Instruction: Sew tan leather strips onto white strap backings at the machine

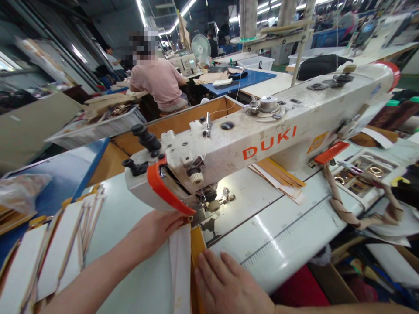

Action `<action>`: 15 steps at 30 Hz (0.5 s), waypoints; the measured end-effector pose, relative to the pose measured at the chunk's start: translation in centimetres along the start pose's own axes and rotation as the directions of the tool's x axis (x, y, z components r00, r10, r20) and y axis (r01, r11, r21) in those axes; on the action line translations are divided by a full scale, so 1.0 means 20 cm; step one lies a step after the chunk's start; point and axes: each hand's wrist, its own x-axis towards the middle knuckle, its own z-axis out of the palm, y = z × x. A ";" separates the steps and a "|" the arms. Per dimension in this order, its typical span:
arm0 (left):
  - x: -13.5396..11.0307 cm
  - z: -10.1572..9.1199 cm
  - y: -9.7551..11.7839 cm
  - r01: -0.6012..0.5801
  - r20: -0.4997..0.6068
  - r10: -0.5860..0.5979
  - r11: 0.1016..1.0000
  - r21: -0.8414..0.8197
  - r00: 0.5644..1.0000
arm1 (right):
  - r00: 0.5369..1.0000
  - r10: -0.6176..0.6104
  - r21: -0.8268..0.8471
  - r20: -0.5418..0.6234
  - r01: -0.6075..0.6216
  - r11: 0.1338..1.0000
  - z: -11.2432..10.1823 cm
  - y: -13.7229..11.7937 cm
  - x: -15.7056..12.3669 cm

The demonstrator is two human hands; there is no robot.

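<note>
A white DUKI sewing machine [262, 135] stands across the pale table [281, 222]. A long strip, white with a tan-yellow edge [183, 261], runs from the near edge up under the machine's head. My left hand [157, 229] rests on the strip's left side just below the orange guard, fingers closed against it at the needle area. My right hand [225, 283] lies flat with fingers stretched out, pressing the strip's tan edge and the table beside it.
Several white and tan strips [49, 257] lie fanned at the left. More tan pieces [278, 174] sit behind the machine. A tray of metal rings [363, 174] is at the right. A person in a pink shirt [157, 83] sits at another table.
</note>
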 end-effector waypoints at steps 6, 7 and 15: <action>0.01 0.03 0.00 -0.045 -0.033 0.049 0.991 0.127 0.998 | 0.999 -0.008 0.028 0.044 0.007 1.000 -0.03 0.00 0.01; 0.01 0.04 0.00 -0.041 -0.040 0.047 0.989 0.143 0.998 | 0.998 -0.012 0.035 0.064 0.009 0.999 -0.03 0.00 0.01; -0.01 0.09 -0.06 0.057 -0.093 -0.041 0.983 0.176 0.995 | 0.994 0.043 0.005 -0.102 -0.042 0.999 0.01 -0.01 0.01</action>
